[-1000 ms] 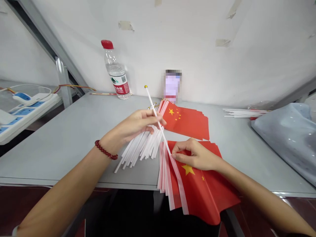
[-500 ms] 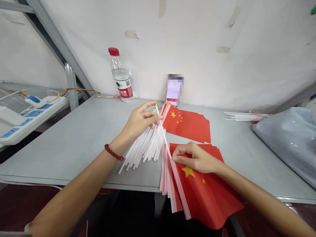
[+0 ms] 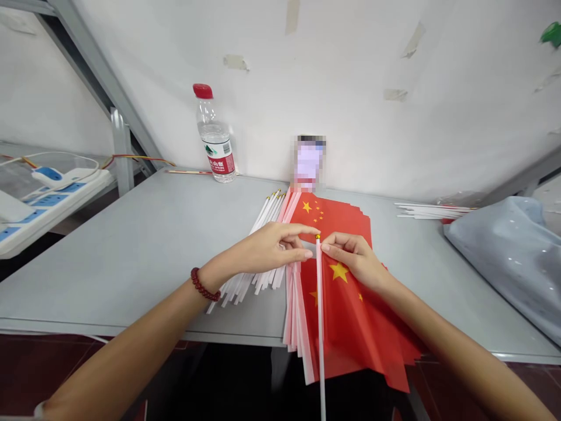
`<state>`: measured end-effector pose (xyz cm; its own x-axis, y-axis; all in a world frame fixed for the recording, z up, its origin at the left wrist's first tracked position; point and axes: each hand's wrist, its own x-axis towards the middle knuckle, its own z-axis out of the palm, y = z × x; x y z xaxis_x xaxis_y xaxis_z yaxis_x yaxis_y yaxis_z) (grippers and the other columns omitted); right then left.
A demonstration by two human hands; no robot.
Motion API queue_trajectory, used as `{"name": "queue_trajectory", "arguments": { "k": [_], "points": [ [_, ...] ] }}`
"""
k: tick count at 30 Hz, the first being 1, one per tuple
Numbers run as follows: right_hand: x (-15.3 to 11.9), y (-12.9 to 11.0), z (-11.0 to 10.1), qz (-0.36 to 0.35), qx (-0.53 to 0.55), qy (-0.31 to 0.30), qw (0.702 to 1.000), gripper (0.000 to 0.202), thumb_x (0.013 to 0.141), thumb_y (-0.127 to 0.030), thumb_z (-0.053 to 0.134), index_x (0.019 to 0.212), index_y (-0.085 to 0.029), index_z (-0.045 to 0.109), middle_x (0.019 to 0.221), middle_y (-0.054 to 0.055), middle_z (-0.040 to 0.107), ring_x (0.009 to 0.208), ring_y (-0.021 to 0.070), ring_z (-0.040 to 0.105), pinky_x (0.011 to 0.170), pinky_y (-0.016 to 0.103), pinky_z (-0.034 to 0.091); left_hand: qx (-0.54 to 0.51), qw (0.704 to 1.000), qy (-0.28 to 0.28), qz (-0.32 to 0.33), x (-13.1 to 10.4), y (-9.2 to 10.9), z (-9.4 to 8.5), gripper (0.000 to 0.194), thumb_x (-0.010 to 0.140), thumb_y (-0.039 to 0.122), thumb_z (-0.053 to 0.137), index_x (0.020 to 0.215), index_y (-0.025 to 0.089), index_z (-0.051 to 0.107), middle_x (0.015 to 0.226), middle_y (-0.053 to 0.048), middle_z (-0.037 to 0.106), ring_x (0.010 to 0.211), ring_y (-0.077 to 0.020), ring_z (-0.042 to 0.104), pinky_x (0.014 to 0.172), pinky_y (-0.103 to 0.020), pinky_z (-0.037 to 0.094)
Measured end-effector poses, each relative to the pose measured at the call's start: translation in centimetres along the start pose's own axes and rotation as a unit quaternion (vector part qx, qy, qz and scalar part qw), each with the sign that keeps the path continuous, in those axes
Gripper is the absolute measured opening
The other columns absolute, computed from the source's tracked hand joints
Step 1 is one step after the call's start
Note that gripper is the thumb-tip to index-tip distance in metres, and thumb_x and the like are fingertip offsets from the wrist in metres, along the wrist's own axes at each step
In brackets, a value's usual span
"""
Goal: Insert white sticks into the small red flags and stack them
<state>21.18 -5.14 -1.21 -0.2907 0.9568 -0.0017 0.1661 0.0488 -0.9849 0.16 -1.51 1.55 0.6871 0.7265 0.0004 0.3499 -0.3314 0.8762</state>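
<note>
My right hand (image 3: 362,257) pinches the top corner of a red flag (image 3: 350,316) with yellow stars, beside its white pole (image 3: 321,351). The pole runs through the flag's pale sleeve and sticks out below the cloth. My left hand (image 3: 283,247) rests its outstretched index fingertip at the gold knob (image 3: 318,236) on the pole's top, thumb apart below. Under the held flag lies a fanned stack of loose flags (image 3: 298,327) overhanging the front edge. Left of it, partly behind my left hand, white poles (image 3: 239,289) lie bundled. Farther back are more stacked flags (image 3: 346,219).
A water bottle (image 3: 217,146) and a phone (image 3: 309,161) stand against the wall. At right are more white sticks (image 3: 425,210) and a pale blue-grey bag (image 3: 508,257). A power strip (image 3: 52,202) lies at the left, beyond the grey table (image 3: 109,263).
The pole has slid down through the flag's sleeve, its gold knob now at the flag's top. My left hand has moved right and down and loosened its grip; my right hand has risen slightly.
</note>
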Motion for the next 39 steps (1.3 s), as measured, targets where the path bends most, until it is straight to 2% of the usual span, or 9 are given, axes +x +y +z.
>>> {"name": "queue_trajectory", "arguments": {
  "k": [5, 9, 12, 21, 26, 29, 33, 36, 39],
  "points": [
    [0.4, 0.1, -0.8, 0.010, 0.083, 0.093, 0.992, 0.025, 0.078, -0.040, 0.065, 0.073, -0.017, 0.058, 0.061, -0.003, 0.054, 0.052, 0.0093, 0.048, 0.050, 0.021, 0.038, -0.080, 0.989, -0.092, -0.088, -0.4, 0.7, 0.1, 0.062, 0.079, 0.045, 0.057, 0.135, 0.023, 0.044, 0.061, 0.001, 0.063, 0.042, -0.0111, 0.049, 0.038, -0.021, 0.035],
    [0.9, 0.2, -2.0, -0.002, 0.131, 0.172, 0.976, 0.022, 0.077, -0.037, 0.067, 0.071, -0.018, 0.059, 0.059, -0.003, 0.055, 0.048, 0.0088, 0.049, 0.046, 0.020, 0.038, -0.043, 0.975, -0.198, -0.096, -0.6, 0.8, 0.1, 0.033, 0.080, 0.049, 0.054, 0.093, 0.020, 0.064, 0.043, 0.005, 0.046, 0.035, -0.0084, 0.035, 0.037, -0.021, 0.029],
    [1.3, 0.1, -3.1, -0.014, 0.152, 0.216, 0.964, 0.023, 0.075, -0.036, 0.069, 0.069, -0.017, 0.059, 0.057, -0.003, 0.054, 0.046, 0.0081, 0.048, 0.043, 0.019, 0.038, -0.051, 0.966, -0.233, -0.096, -0.6, 0.8, 0.2, 0.028, 0.082, 0.042, 0.052, 0.069, 0.018, 0.058, 0.044, 0.004, 0.046, 0.035, -0.0070, 0.034, 0.038, -0.021, 0.028],
    [2.6, 1.5, -5.8, -0.090, 0.080, 0.345, 0.931, 0.023, 0.072, -0.038, 0.069, 0.072, -0.016, 0.062, 0.064, -0.001, 0.059, 0.055, 0.0110, 0.054, 0.053, 0.023, 0.043, -0.064, 0.976, -0.188, -0.094, -0.4, 0.8, -1.4, 0.034, 0.084, 0.035, 0.049, 0.059, 0.014, 0.057, 0.065, -0.004, 0.064, 0.039, -0.0045, 0.037, 0.040, -0.020, 0.029],
    [3.1, 2.3, -6.2, -0.153, -0.129, 0.457, 0.867, 0.024, 0.074, -0.035, 0.063, 0.091, -0.019, 0.057, 0.097, 0.004, 0.061, 0.089, 0.0179, 0.059, 0.072, 0.029, 0.045, -0.011, 0.986, -0.068, -0.150, -0.5, 0.6, -2.6, 0.038, 0.081, 0.042, 0.050, 0.055, 0.016, 0.058, 0.038, 0.002, 0.047, 0.031, -0.0059, 0.032, 0.038, -0.021, 0.029],
    [2.7, 1.8, -6.0, -0.142, -0.189, 0.367, 0.900, 0.017, 0.077, -0.032, 0.062, 0.087, -0.018, 0.058, 0.087, 0.003, 0.063, 0.083, 0.0178, 0.061, 0.074, 0.031, 0.045, 0.032, 0.984, -0.003, -0.176, -0.2, -0.2, -2.5, 0.038, 0.081, 0.044, 0.048, 0.055, 0.017, 0.055, 0.035, 0.003, 0.043, 0.031, -0.0087, 0.035, 0.038, -0.023, 0.029],
    [1.9, 1.2, -4.5, -0.089, -0.208, 0.101, 0.969, 0.016, 0.082, -0.034, 0.058, 0.082, -0.018, 0.059, 0.076, 0.001, 0.062, 0.067, 0.0145, 0.059, 0.070, 0.031, 0.047, 0.161, 0.970, 0.098, -0.151, 0.5, -1.2, -1.9, 0.042, 0.079, 0.039, 0.048, 0.044, 0.018, 0.040, 0.037, 0.005, 0.026, 0.035, -0.0072, 0.025, 0.039, -0.025, 0.018],
    [1.3, 1.3, -2.8, -0.091, -0.260, -0.048, 0.960, 0.019, 0.081, -0.036, 0.063, 0.089, -0.019, 0.061, 0.090, 0.003, 0.063, 0.081, 0.0166, 0.059, 0.074, 0.031, 0.048, 0.222, 0.960, 0.125, -0.116, 0.9, -1.8, -1.3, 0.044, 0.078, 0.036, 0.046, 0.042, 0.019, 0.027, 0.043, 0.004, 0.019, 0.040, -0.0073, 0.019, 0.042, -0.026, 0.015],
    [0.6, 1.5, -1.2, -0.111, -0.305, -0.094, 0.941, 0.030, 0.077, -0.040, 0.068, 0.099, -0.021, 0.061, 0.105, 0.005, 0.057, 0.094, 0.0184, 0.057, 0.084, 0.034, 0.048, 0.265, 0.949, 0.140, -0.094, 1.0, -2.3, -1.0, 0.045, 0.080, 0.034, 0.044, 0.047, 0.020, 0.017, 0.047, 0.003, 0.016, 0.043, -0.0083, 0.017, 0.044, -0.028, 0.014]
  ]
}}
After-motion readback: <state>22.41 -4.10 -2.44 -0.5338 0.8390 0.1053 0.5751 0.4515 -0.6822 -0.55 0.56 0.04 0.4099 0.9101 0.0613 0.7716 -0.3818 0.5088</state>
